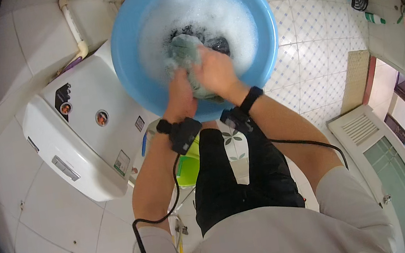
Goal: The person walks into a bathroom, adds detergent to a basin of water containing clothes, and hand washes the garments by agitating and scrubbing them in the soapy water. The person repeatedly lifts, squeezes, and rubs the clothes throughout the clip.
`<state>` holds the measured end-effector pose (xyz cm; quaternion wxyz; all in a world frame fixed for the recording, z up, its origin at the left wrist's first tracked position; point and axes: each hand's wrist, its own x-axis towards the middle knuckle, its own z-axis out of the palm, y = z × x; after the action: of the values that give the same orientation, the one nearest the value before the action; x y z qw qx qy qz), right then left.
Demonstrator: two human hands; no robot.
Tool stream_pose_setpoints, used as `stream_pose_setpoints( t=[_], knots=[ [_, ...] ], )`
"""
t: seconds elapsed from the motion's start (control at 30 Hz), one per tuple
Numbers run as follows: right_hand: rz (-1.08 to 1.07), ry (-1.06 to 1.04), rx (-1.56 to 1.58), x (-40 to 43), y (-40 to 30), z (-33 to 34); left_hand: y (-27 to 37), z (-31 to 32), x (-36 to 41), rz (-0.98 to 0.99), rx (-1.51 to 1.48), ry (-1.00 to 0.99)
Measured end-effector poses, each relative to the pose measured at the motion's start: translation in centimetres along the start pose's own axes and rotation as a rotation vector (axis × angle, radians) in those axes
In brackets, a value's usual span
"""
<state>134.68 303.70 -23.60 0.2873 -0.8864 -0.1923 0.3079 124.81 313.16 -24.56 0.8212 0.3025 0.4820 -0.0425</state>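
A large blue plastic basin (268, 34) stands before me, holding sudsy water (192, 4) topped with white foam. Over its near half, both hands grip a wet grey-green cloth (185, 48). My left hand (181, 92) has its fingers around the cloth's near left side. My right hand (217, 70) is closed on the right side, its knuckles up. Just beyond the cloth, dark wet fabric (218, 45) shows through the foam. Part of the cloth is hidden under my fingers, and the hands are slightly blurred.
Left of the basin is a white toilet tank (86, 140) with stickers, below a wall pipe (73, 28). A bright green plastic container (188, 169) sits by my legs. Tiled floor (309, 24) extends right, towards a white door (383, 154) with a glass panel. Black cables (307, 141) run from my wrist devices.
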Motion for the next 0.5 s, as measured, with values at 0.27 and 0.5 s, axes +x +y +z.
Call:
stream_pose_setpoints(
  t=[0.27,0.5],
  knots=[
    [0.017,0.271,0.054,2.1,4.2,0.5,0.4,1.3,-1.5,0.115,0.442,0.177],
    [-0.224,-0.047,0.28,1.5,2.9,-0.9,0.7,0.5,-1.7,0.631,1.0,0.27]
  ],
)
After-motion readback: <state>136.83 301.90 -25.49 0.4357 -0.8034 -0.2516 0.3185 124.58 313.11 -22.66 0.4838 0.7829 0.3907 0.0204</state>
